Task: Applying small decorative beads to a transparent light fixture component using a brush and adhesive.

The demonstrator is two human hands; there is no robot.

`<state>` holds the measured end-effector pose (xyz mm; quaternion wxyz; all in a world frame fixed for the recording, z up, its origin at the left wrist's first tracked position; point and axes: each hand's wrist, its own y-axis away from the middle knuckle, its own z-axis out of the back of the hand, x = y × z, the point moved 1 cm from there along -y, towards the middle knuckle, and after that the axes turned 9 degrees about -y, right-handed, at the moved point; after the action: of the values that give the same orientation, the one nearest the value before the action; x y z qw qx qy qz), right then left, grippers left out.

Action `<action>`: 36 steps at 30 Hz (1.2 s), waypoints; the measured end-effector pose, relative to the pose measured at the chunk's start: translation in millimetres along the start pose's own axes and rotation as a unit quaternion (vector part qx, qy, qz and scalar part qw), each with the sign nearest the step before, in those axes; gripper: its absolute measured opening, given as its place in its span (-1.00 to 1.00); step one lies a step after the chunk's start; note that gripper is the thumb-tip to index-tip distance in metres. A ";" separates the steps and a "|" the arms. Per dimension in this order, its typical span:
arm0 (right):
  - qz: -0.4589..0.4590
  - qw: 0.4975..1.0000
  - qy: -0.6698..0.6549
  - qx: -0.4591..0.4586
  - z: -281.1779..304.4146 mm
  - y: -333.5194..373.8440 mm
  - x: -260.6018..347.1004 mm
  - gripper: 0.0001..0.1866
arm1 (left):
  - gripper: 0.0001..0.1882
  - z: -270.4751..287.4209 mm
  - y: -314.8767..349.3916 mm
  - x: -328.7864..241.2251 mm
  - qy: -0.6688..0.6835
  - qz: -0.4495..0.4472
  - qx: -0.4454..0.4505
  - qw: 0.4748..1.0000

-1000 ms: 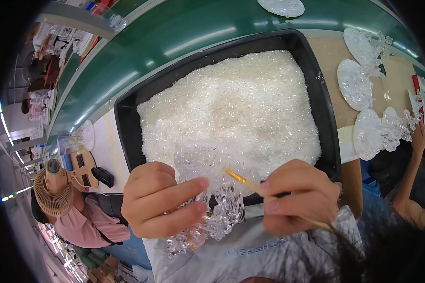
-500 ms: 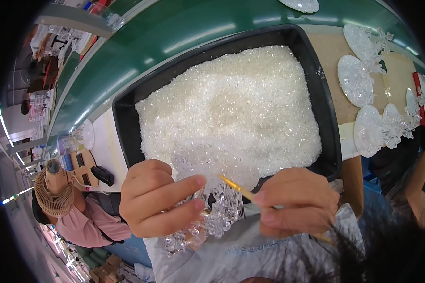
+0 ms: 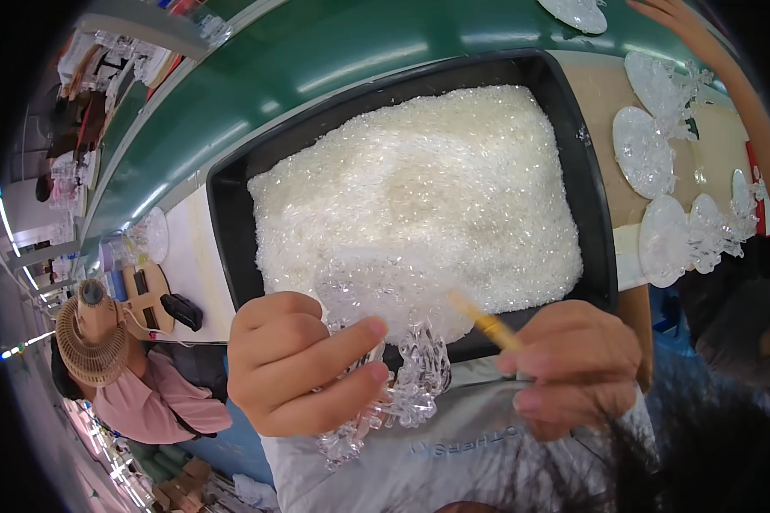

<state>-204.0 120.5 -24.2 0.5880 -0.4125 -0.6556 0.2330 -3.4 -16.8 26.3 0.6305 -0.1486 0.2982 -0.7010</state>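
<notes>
My left hand [image 3: 304,368] is closed around a clear plastic ornament, its fingers curled on the branching, petal-like part [image 3: 419,368]. The ornament's flat, frosted round disc [image 3: 376,295] extends over the near edge of the granules. In my right hand [image 3: 577,363] is a thin paintbrush [image 3: 494,328], pinched between thumb and fingers. The bristles, slightly blurred, point up and left and are close to the disc's right side; I cannot tell whether they touch. Behind the ornament, glittering clear-white granules [image 3: 419,188] fill a black tray [image 3: 601,248].
Similar clear ornaments with round discs [image 3: 644,152] stand on brown board at right. A co-worker's arm [image 3: 727,60] reaches across the upper right, beside another disc [image 3: 577,13] on the green surface [image 3: 359,64]. At left are a beige fan [image 3: 92,342], a black object [image 3: 181,311] and a person in pink [image 3: 158,398].
My right hand and brush have moved right, away from the disc's middle. My left hand has shifted slightly right. The far disc has moved right, and a co-worker's arm has come in.
</notes>
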 end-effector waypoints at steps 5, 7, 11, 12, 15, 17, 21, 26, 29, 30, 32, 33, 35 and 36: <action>-0.012 0.948 0.276 0.158 6.3 -29.3 15.1 -0.72 | -0.83 0.8 -5.0 -4.3 -0.008 0.000 -0.033 0.999; 0.000 0.928 0.307 0.212 -1.7 -40.0 5.1 -0.68 | -0.80 3.5 -0.7 -6.5 -0.021 -0.025 -0.008 0.999; -0.004 0.872 0.357 0.334 -20.4 -50.0 1.3 -0.63 | -0.80 3.8 1.8 -7.1 -0.037 -0.045 -0.016 0.998; -0.003 0.870 0.360 0.335 -21.4 -49.6 0.5 -0.63 | -0.81 2.4 1.0 -6.8 -0.040 -0.053 -0.021 0.998; 0.011 0.871 0.364 0.331 -22.8 -46.3 -3.7 -0.64 | -0.81 -0.3 0.0 -7.9 -0.047 -0.064 -0.029 0.996; 0.012 0.867 0.369 0.336 -24.3 -46.4 -3.4 -0.66 | -0.81 1.0 -0.9 -9.1 -0.050 -0.068 -0.032 0.996; 0.034 0.865 0.373 0.334 -25.1 -42.8 -6.0 -0.70 | -0.81 2.6 -0.8 -10.7 -0.047 -0.058 -0.006 0.997; 0.056 0.863 0.372 0.338 -27.4 -44.6 -2.2 -0.72 | -0.81 2.0 0.9 -11.2 -0.066 -0.033 0.002 0.997; 0.038 0.866 0.379 0.324 -18.2 -52.7 -2.3 -0.77 | -0.83 0.3 2.6 -8.1 -0.056 -0.046 0.007 0.997; 0.039 0.866 0.378 0.324 -16.0 -53.4 -1.5 -0.77 | -0.83 1.2 2.2 -8.6 -0.056 -0.047 0.011 0.997; -0.006 0.885 0.371 0.281 -11.6 -54.3 -1.3 -0.78 | -0.84 2.9 1.8 -9.6 -0.056 -0.046 0.016 0.997; -0.007 0.885 0.372 0.281 -10.0 -54.0 -2.0 -0.78 | -0.84 3.3 1.2 -9.8 -0.057 -0.039 0.017 0.997; -0.027 0.882 0.397 0.253 -6.2 -52.3 -5.3 -0.75 | -0.85 6.0 0.4 -11.0 -0.056 -0.032 0.018 0.998; -0.028 0.882 0.396 0.253 -4.7 -52.0 -6.6 -0.75 | -0.80 9.9 0.3 -12.9 -0.052 -0.018 0.045 0.997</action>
<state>-213.5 85.6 14.0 0.8892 -0.2888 -0.2985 0.1916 4.7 -6.6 35.9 0.6381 -0.1614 0.2305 -0.7167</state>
